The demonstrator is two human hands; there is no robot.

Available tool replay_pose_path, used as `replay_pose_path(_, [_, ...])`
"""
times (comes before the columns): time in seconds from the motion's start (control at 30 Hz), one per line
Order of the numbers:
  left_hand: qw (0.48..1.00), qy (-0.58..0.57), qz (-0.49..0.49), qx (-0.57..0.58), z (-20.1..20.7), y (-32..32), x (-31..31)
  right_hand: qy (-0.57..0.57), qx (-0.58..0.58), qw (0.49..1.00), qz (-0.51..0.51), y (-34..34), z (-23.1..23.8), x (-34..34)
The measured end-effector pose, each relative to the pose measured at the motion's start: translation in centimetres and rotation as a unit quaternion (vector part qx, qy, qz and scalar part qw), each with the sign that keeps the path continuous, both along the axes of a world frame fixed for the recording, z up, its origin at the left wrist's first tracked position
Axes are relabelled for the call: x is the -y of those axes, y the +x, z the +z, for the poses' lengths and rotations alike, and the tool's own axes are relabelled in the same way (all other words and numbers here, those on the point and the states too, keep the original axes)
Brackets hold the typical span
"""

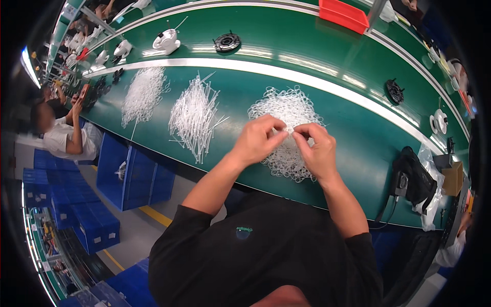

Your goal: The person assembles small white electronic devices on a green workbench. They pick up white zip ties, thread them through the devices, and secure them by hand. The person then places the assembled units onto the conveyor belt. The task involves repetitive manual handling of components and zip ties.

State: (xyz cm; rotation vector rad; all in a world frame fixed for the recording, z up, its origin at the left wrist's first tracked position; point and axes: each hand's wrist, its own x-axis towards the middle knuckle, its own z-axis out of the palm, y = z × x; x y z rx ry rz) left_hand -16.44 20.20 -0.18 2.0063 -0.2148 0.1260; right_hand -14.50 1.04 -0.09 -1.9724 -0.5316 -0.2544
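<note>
Blue crates [135,176] stand below the green worktop [358,148] at left. On it lie two heaps of white plastic strips [194,117], then a tangled pile of white loops [286,110]. Left hand [258,140] and right hand [317,151] meet over that pile, fingertips pinching one small white loop [289,132] between them; a red bin [343,14] sits far right

Bright overhead strip lights — glare streaks run along the glossy curved green conveyor table [286,56] w/ white edge stripe. Shadows soft, faint. Heavy fisheye bend, black vignette at corners — far background soft, centre sharp.
</note>
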Motion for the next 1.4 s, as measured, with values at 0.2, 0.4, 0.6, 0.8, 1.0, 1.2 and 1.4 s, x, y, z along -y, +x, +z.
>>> replay_pose_path(0.2, [0.938, 0.264, 0.225, 0.012, -2.3, 6.4, -10.0, -0.041, 0.029, 0.999, -0.014, 0.4, -0.5, 1.3])
replay_pose_path(0.4, [0.881, 0.4, 0.247, -0.058, -4.4, 9.8, -15.4, -0.046, 0.036, 0.998, -0.032, -0.4, -0.8, 2.9])
replay_pose_path(0.6, [0.877, 0.435, 0.19, -0.071, -6.2, 10.1, -17.6, -0.039, 0.072, 0.996, -0.034, -0.3, -2.9, 3.4])
replay_pose_path(0.8, [0.902, 0.373, 0.216, 0.009, -5.1, 9.6, -16.2, -0.028, 0.066, 0.997, -0.041, -1.0, -1.8, 3.4])
replay_pose_path(1.0, [0.978, -0.006, 0.17, 0.12, -1.0, 6.8, -10.3, -0.002, 0.017, 1.0, -0.018, -0.3, 0.5, 1.8])
replay_pose_path(1.2, [0.894, -0.434, -0.086, -0.071, 1.2, 2.5, -0.3, 0.07, 0.003, 0.997, 0.044, -0.1, 1.2, -0.5])
replay_pose_path(1.4, [0.881, -0.466, -0.068, -0.055, 0.4, 1.1, 2.0, 0.016, -0.071, 0.993, 0.089, -0.2, -0.1, 0.6])
